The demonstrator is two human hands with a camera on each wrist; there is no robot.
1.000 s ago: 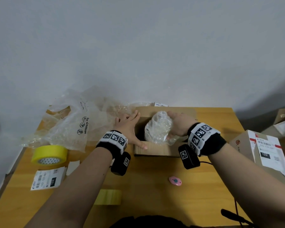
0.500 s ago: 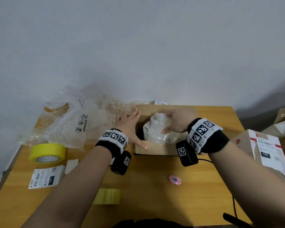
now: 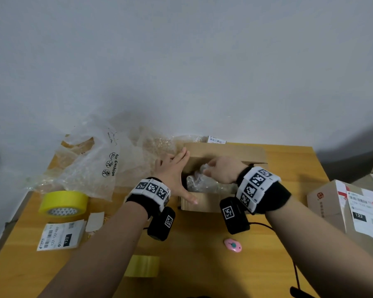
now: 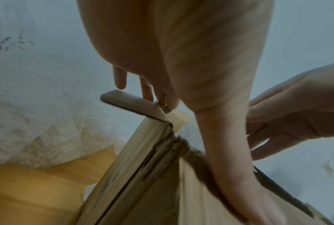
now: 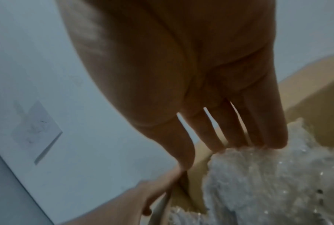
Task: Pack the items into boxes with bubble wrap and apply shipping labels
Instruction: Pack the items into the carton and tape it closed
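Note:
An open brown cardboard box (image 3: 226, 153) stands mid-table. Inside it lies a bubble-wrapped bundle (image 3: 205, 184). My left hand (image 3: 173, 171) lies flat against the box's left side, fingers straight, with the thumb on the front wall. In the left wrist view the thumb runs down along the box corner (image 4: 143, 152). My right hand (image 3: 221, 172) reaches into the box from the right. Its straight fingertips (image 5: 258, 143) press on top of the bubble-wrapped bundle (image 5: 268, 182). The item inside the wrap is hidden.
A heap of air-cushion film (image 3: 95, 164) lies at the back left. A yellow tape roll (image 3: 63, 204) and a shipping label (image 3: 61, 236) sit left. A clear tape roll (image 3: 144, 265) and a pink cutter (image 3: 233, 245) lie in front. A labelled sealed box (image 3: 353, 211) stands right.
My right hand has carried the bubble-wrapped bundle down from above the box into it and now presses on it with straight fingers. The left hand has stayed on the box.

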